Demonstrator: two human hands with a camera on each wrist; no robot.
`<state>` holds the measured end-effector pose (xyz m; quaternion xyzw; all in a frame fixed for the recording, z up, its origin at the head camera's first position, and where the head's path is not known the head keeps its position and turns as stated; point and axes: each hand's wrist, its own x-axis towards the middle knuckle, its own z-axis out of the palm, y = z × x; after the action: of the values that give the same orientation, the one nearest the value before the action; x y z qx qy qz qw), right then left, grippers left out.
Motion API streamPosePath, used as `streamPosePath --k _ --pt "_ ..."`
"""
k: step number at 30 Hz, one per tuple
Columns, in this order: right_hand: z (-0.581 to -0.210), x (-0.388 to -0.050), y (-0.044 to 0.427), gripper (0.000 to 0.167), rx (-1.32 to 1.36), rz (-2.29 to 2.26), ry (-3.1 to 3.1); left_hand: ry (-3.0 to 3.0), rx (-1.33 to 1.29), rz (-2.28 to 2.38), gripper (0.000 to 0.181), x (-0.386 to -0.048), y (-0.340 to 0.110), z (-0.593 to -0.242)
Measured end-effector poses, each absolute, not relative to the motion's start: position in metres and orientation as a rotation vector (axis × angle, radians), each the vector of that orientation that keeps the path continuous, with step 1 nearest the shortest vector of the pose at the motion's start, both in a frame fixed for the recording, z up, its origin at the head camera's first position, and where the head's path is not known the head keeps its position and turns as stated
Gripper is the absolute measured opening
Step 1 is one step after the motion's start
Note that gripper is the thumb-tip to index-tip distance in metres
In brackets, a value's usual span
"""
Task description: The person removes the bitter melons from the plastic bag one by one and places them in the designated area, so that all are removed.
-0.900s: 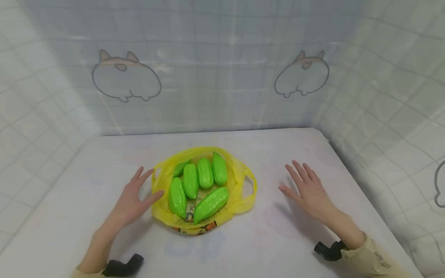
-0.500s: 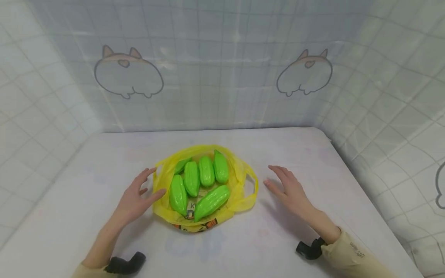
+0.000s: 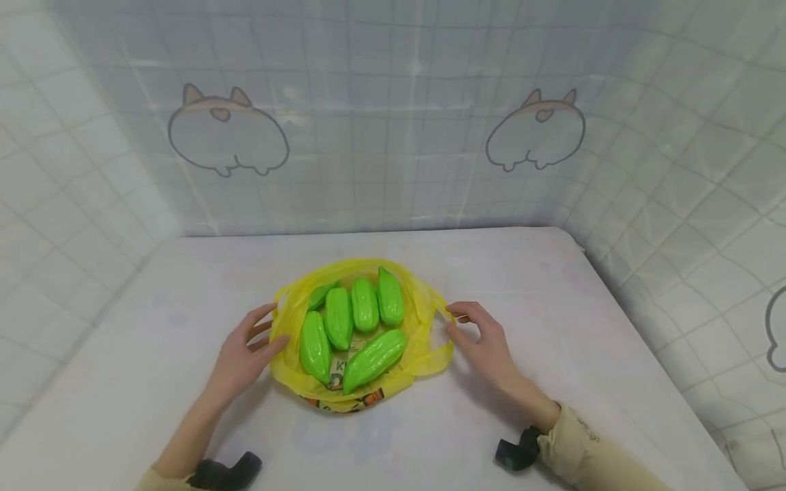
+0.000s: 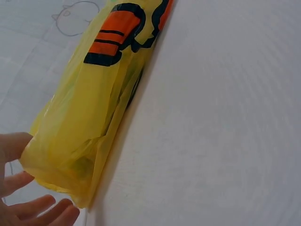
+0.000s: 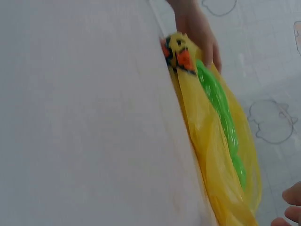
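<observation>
- Carrier bag [image 3: 420, 334] of thin yellow plastic, one: sat on the white table [image 3: 552, 307], a little left of the middle and between the two hands, mouth open upward; orange-and-dark print [image 4: 115, 37] showed on its outer wall
- Gourds [image 3: 375, 360], glossy green, six: lay inside the bag, one at the back left partly hidden; skins ribbed, perhaps imitation
- Left hand [image 3: 242, 354], bare: stood at the bag's left side, thumb over the rim and forefinger near the left handle [image 3: 281, 298]; digits parted, nothing clenched
- Right hand [image 3: 485, 344], bare: stood at the bag's right side, thumb and forefinger at the outer edge of the right handle [image 3: 441, 356]; whether they pinched it could not be told, the right wrist view catching only fingertips at its border
- Sleeves [image 3: 571, 443], beige, pair, with black wrist fittings [image 3: 518, 450]
- Backdrop [image 3: 381, 150], pale grid pattern with outline animal drawings: hung behind and beside the table
- Step in hand, as judged: taking hold of the bag from both sides, contents in place
- Next move, as judged: called for right thumb and forefinger to secure their strip, left fingers to hook the opposite loop, and an even pull, lest the loose gourds shift or the thin plastic slip
</observation>
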<state>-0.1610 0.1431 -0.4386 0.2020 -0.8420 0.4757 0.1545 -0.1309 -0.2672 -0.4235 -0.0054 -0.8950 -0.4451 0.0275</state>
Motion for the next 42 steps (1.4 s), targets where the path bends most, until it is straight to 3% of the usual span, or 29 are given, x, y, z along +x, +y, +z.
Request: streamPosePath --k 23,42 --pt "-0.458 -0.159 0.094 0.036 0.875 1.438 -2.376 -2.629 0.087 -1.317 0.043 -0.134 -0.266 -0.443" --pt "-0.460 -0.161 0.089 0.041 0.909 1.483 -2.512 -2.601 0.118 -1.324 0.042 -0.132 -0.261 -0.439"
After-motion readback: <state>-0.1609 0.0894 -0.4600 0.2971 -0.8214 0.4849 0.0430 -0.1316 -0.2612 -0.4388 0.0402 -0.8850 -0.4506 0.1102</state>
